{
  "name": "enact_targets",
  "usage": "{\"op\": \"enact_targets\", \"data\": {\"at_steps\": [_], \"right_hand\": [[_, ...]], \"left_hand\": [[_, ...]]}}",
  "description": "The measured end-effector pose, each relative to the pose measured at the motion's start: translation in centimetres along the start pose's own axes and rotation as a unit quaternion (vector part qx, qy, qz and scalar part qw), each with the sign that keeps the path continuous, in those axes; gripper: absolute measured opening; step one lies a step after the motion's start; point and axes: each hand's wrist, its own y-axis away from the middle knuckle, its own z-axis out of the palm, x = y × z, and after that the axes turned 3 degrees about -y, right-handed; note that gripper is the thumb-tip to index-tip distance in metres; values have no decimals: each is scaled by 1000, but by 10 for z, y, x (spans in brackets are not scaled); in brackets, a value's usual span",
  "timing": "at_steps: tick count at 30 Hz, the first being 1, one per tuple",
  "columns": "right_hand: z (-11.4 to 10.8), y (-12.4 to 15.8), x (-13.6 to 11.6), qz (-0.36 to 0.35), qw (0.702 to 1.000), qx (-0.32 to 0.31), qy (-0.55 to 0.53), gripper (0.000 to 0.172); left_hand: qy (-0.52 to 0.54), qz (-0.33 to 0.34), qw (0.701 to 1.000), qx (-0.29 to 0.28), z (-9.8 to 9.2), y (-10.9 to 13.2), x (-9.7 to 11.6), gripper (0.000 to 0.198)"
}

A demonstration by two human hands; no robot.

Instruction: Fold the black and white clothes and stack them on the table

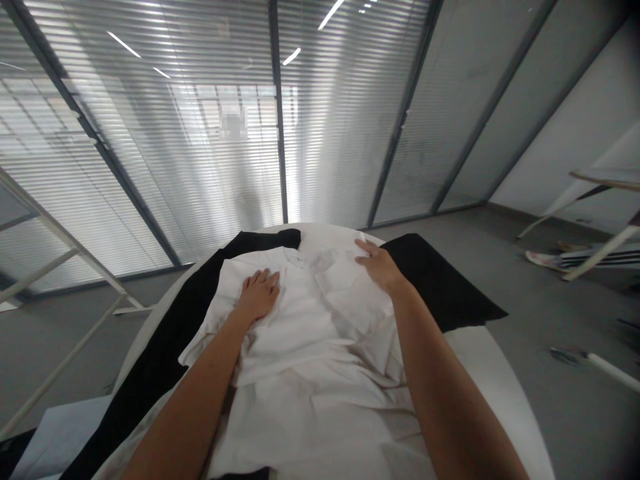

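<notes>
A white shirt point(305, 313) lies spread on a round white table, its lower part rumpled in folds toward me. My left hand point(260, 293) rests flat on the shirt's upper left part, fingers stretched out. At the shirt's upper right edge is my right hand point(379, 265), its fingers bent around a bit of white fabric that pokes up past the fingertips. Black cloth point(193, 310) lies under the shirt along the left side, and another black piece point(435, 280) spreads out to the right, beyond my right forearm.
The white table point(493, 373) has a curved rim. Glass partitions with blinds point(215, 173) stand behind it. White metal frame legs point(65, 240) are at the left, above white sheets point(65, 430). At the right are a chair point(605, 179) and items on the floor.
</notes>
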Motion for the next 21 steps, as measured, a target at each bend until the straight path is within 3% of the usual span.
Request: {"op": "enact_targets", "data": {"at_steps": [9,14,16,19,21], "right_hand": [[2,2,-16,-112,992,-52,18,58],[15,0,-12,-167,982,-75,52,52],[19,1,-13,-189,976,-89,56,45],[24,6,-20,-189,976,-85,71,33],[26,10,-25,-175,979,-72,83,30]], "left_hand": [[27,5,999,34,-1,-3,2,44],[147,-3,986,74,-14,-7,8,35],[258,2,963,79,-27,-9,17,33],[447,-4,894,40,-51,-16,38,35],[513,-8,858,15,-65,-25,54,37]]}}
